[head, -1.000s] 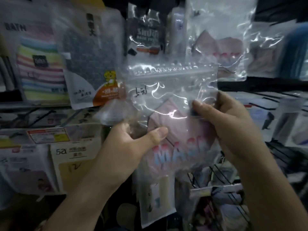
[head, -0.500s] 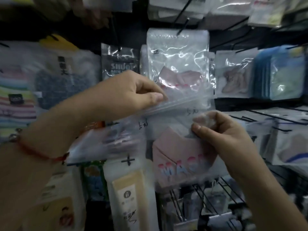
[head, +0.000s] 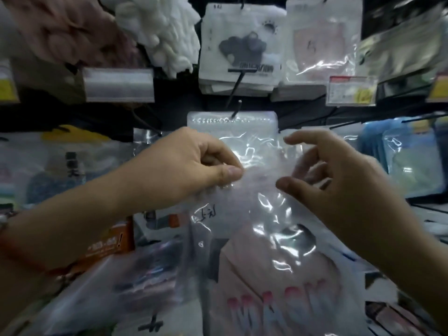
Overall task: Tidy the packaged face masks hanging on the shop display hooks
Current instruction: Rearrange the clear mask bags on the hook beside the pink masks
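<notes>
Clear, crinkled plastic makes up the one mask packet (head: 261, 238) in hand, a pink mask showing through its lower half. Two hands work it: the left hand (head: 191, 166) pinches the packet's upper edge between thumb and fingers, its grip clamped there; the right hand (head: 327, 180) hangs beside it, fingers spread apart, perhaps just off the film. Behind hangs another packet (head: 242, 127) on a black hook (head: 236, 109).

hands in view: 2, left hand (head: 191, 163) and right hand (head: 337, 180). clear pink-mask packet (head: 266, 238) at front: 1. yellow-marked price tag (head: 351, 90): 1. white fluffy item (head: 164, 27): 1. further hanging packets: blurred and overlapping, not countable.
</notes>
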`<state>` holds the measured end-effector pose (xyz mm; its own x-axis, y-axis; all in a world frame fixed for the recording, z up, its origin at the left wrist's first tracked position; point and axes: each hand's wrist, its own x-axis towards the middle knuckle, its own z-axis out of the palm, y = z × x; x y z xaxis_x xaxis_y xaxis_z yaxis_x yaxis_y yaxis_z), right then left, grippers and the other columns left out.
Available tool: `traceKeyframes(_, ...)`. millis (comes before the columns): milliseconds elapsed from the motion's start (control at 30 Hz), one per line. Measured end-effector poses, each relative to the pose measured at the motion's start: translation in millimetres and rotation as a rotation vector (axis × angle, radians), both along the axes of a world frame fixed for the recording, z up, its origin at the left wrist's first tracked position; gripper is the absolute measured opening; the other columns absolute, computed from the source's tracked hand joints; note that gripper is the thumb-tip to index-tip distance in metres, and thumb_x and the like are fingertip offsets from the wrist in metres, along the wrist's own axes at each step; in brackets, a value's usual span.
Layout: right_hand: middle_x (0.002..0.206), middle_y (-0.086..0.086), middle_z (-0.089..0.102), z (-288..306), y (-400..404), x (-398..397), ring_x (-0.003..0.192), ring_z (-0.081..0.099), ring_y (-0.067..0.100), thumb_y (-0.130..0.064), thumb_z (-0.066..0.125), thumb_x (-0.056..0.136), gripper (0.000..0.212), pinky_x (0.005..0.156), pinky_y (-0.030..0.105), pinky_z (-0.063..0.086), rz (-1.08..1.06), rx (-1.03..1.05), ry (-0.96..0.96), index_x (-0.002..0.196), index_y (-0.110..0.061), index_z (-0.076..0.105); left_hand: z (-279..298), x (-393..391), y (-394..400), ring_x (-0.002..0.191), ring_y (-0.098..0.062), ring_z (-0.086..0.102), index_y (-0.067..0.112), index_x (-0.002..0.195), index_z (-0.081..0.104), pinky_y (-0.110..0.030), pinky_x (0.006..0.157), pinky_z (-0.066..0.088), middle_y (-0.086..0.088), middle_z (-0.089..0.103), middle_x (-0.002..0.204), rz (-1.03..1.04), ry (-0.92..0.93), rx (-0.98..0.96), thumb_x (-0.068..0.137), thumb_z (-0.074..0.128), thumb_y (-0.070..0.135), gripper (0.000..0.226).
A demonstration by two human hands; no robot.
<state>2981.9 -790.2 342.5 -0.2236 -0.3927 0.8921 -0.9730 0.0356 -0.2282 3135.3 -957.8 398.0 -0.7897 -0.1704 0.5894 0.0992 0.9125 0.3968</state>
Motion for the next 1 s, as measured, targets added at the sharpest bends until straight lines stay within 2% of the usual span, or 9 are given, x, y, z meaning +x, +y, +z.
traceKeyframes(233, 0.082, -0.026, 0.061, 28.1, 4.0, -39.2, 0.079, 0.060, -0.010, -0.047, 0.068, 0.073, 0.055, 0.065, 0.022, 0.049, -0.011, -0.031, 0.066, 0.126, -0.046, 0.053, 28.7, -4.5, 0.3, 0.089, -0.013, 0.074, 0.033, 0.110, 0.071, -0.018, 0.076, 0.058, 0.005, 0.078, 0.091, -0.047, -0.060, 0.118, 0.071, 0.073, 0.030, 0.040)
traceKeyframes(367, 0.083, -0.030, 0.055, 35.1, 6.5, -48.2, 0.092, 0.054, -0.013, -0.053, 0.057, 0.078, 0.050, 0.060, 0.009, 0.041, -0.055, -0.026, 0.182, 0.125, -0.036, 0.059, 35.3, -16.9, 4.9, 0.075, -0.011, 0.072, 0.032, 0.105, 0.073, -0.017, 0.070, 0.056, 0.004, 0.078, 0.085, 0.034, 0.078, 0.082, 0.079, 0.073, 0.027, 0.027)
traceKeyframes(433, 0.081, -0.031, 0.051, 36.7, 8.9, -49.6, 0.095, 0.053, -0.015, -0.052, 0.052, 0.080, 0.042, 0.050, 0.004, 0.038, -0.068, -0.006, 0.225, 0.116, -0.033, 0.062, 36.7, -22.7, 4.1, 0.069, -0.009, 0.070, 0.027, 0.101, 0.075, -0.018, 0.065, 0.056, 0.003, 0.077, 0.081, 0.039, 0.108, 0.107, 0.082, 0.072, 0.022, 0.020)
traceKeyframes(567, 0.079, -0.031, 0.054, 36.2, 12.7, -61.2, 0.081, 0.057, -0.014, -0.041, 0.067, 0.080, 0.017, 0.054, 0.005, 0.037, -0.073, -0.012, 0.242, 0.096, -0.038, 0.061, 39.0, -31.4, -4.0, 0.076, -0.016, 0.073, 0.027, 0.099, 0.075, -0.020, 0.066, 0.057, 0.002, 0.077, 0.082, 0.051, 0.193, 0.112, 0.086, 0.070, 0.018, 0.016)
traceKeyframes(633, 0.080, -0.029, 0.057, 35.6, 11.6, -68.4, 0.081, 0.056, -0.014, -0.039, 0.068, 0.080, 0.014, 0.055, 0.014, 0.041, -0.058, 0.001, 0.238, 0.091, -0.038, 0.059, 36.2, -35.0, -7.3, 0.077, -0.015, 0.072, 0.031, 0.100, 0.074, -0.021, 0.069, 0.058, 0.003, 0.076, 0.083, 0.061, 0.299, 0.001, 0.086, 0.071, 0.021, 0.017)
traceKeyframes(700, 0.082, -0.028, 0.058, 35.7, 9.5, -72.1, 0.078, 0.055, -0.015, -0.037, 0.068, 0.080, 0.014, 0.055, 0.016, 0.043, -0.052, 0.024, 0.267, 0.090, -0.037, 0.058, 32.9, -38.5, -9.3, 0.077, -0.013, 0.071, 0.032, 0.104, 0.075, -0.022, 0.071, 0.057, 0.007, 0.075, 0.084, 0.106, 0.430, -0.254, 0.088, 0.071, 0.024, 0.019)
traceKeyframes(767, 0.082, -0.025, 0.059, 36.5, 7.4, -72.7, 0.075, 0.054, -0.016, -0.037, 0.068, 0.080, 0.014, 0.053, 0.018, 0.045, -0.045, 0.040, 0.288, 0.090, -0.037, 0.058, 33.7, -42.3, -12.2, 0.081, -0.003, 0.069, 0.024, 0.112, 0.075, -0.017, 0.073, 0.054, 0.015, 0.073, 0.091, 0.151, 0.527, -0.549, 0.093, 0.069, 0.021, 0.020)
traceKeyframes(833, 0.082, -0.025, 0.059, 37.6, 5.4, -71.7, 0.075, 0.055, -0.015, -0.037, 0.067, 0.080, 0.015, 0.053, 0.019, 0.047, -0.029, 0.054, 0.310, 0.091, -0.038, 0.057, 36.9, -47.2, -18.1, 0.085, 0.002, 0.065, 0.013, 0.116, 0.074, -0.018, 0.079, 0.053, 0.008, 0.072, 0.098, 0.175, 0.567, -0.765, 0.097, 0.066, 0.019, 0.022)
traceKeyframes(1000, 0.080, -0.024, 0.062, 40.4, 0.5, -67.6, 0.066, 0.054, -0.016, -0.038, 0.066, 0.080, 0.017, 0.052, 0.015, 0.050, 0.012, 0.093, 0.360, 0.095, -0.038, 0.059, 40.8, -52.0, -36.0, 0.084, -0.019, 0.067, 0.008, 0.118, 0.073, -0.040, 0.073, 0.058, -0.002, 0.071, 0.094, 0.314, 0.647, -0.969, 0.098, 0.062, 0.023, 0.027)
